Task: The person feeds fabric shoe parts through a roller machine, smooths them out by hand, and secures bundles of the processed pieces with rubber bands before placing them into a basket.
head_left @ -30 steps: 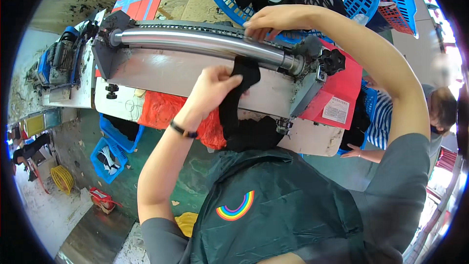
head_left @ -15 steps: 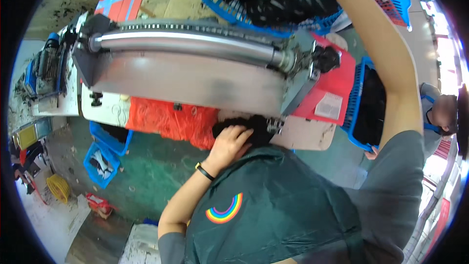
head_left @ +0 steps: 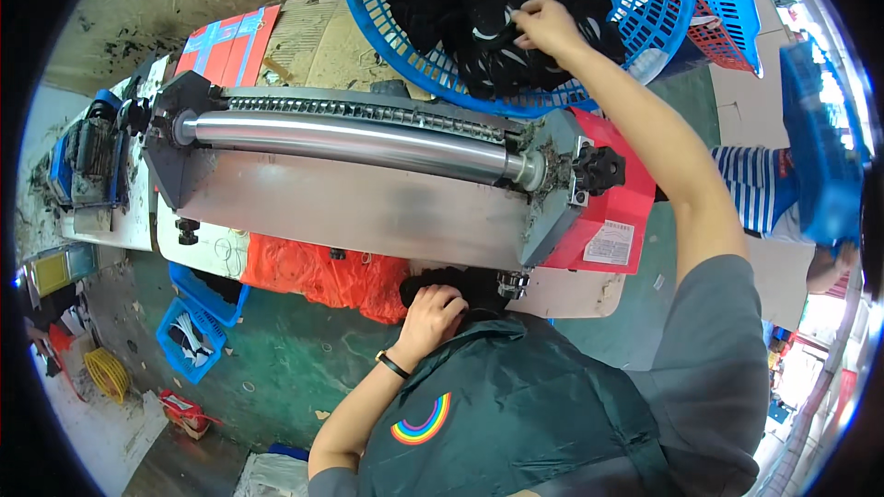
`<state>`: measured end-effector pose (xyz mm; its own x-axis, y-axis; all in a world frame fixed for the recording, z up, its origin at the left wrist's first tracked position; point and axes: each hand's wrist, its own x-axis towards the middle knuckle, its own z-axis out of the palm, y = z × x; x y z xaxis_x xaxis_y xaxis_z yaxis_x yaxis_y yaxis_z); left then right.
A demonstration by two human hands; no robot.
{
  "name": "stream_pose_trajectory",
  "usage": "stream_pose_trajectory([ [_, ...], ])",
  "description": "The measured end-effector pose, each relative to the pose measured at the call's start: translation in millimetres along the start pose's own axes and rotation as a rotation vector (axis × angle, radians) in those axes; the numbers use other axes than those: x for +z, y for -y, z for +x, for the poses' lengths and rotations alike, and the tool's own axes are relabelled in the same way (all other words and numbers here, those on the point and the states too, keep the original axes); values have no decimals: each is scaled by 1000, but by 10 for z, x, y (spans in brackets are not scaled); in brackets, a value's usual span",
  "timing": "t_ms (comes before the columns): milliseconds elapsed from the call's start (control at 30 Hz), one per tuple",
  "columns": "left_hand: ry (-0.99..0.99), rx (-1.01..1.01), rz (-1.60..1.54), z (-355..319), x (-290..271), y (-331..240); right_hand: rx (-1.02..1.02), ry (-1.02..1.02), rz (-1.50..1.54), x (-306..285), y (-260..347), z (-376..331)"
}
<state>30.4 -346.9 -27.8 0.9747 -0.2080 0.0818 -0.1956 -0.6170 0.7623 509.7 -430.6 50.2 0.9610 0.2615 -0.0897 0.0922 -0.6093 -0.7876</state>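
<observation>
Basket [head_left: 525, 109] beyond roller [head_left: 359, 145] holds black cloth pieces [head_left: 419, 0]. Our right hand [head_left: 551, 28] reaches among them, fingers curled nearly together; we cannot confirm hold. Step in hand, we judge: picking from pile; next move likely calls for separating single piece. Our left hand [head_left: 431, 317], half curled, rests on black bundle [head_left: 460, 282] at counter [head_left: 589, 293] edge; grip unclear. Basket pieces: soft, crumpled, partly white-marked.
</observation>
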Motion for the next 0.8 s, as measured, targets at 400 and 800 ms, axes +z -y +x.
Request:
stream_pose_trajectory([
  [400,-84,-689,-950,685,-1632,-333,-137,914,-146,-197,971,-936],
  [800,-517,-320,-204,228,-1050,-306,-424,625,-220,-87,1233,-691],
])
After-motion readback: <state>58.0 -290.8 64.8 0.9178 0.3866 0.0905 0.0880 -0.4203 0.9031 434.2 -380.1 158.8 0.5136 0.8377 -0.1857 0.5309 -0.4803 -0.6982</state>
